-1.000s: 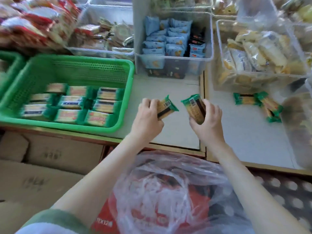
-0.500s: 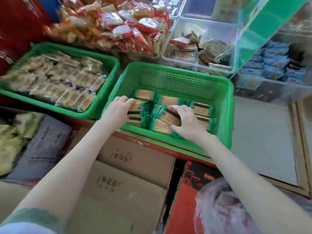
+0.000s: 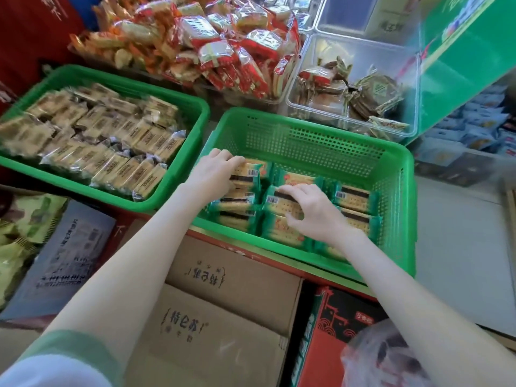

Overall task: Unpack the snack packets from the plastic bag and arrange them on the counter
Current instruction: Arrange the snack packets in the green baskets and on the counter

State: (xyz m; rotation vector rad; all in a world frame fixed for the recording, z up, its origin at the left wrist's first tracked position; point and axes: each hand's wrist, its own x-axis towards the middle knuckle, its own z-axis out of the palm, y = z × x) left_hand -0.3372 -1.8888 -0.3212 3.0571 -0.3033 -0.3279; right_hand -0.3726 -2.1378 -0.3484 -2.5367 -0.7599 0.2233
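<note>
Nearest the camera, a green-and-white sleeve (image 3: 60,356) covers the left upper arm, and the crumpled plastic bag (image 3: 388,356) lies under the right forearm, well short of the right hand, its contents too blurred to make out. Beneath the left forearm sit brown cardboard boxes (image 3: 220,328) with printed characters, and between the two forearms a red and black carton (image 3: 332,328). Both arms reach forward into a green basket (image 3: 307,135), which stands on the counter (image 3: 460,247); bare counter stretches to the right of the right hand. The right hand (image 3: 310,212) grasps the middle packet (image 3: 279,203), fingers curved over its far edge and thumb tucked at its near edge, the packet lying flat among its neighbours. Just left of it and a little farther in, the left hand (image 3: 216,170) holds the corner packet (image 3: 251,170) by its left end, fingers curled over it, near the basket's left wall. Around both hands the other green-wrapped snack packets (image 3: 353,198) lie flat in rows on the basket floor; the far part of the basket beyond the fingertips shows only mesh. Left of the left hand a second green basket (image 3: 199,118) is packed with clear-wrapped biscuit packs (image 3: 111,146). Beyond the hands stands a clear bin (image 3: 413,88) of brown-wrapped snacks, and beyond the left hand a heap of red packets (image 3: 223,43). Far off to the right of the right hand, blue packets (image 3: 480,129) show blurred.
</note>
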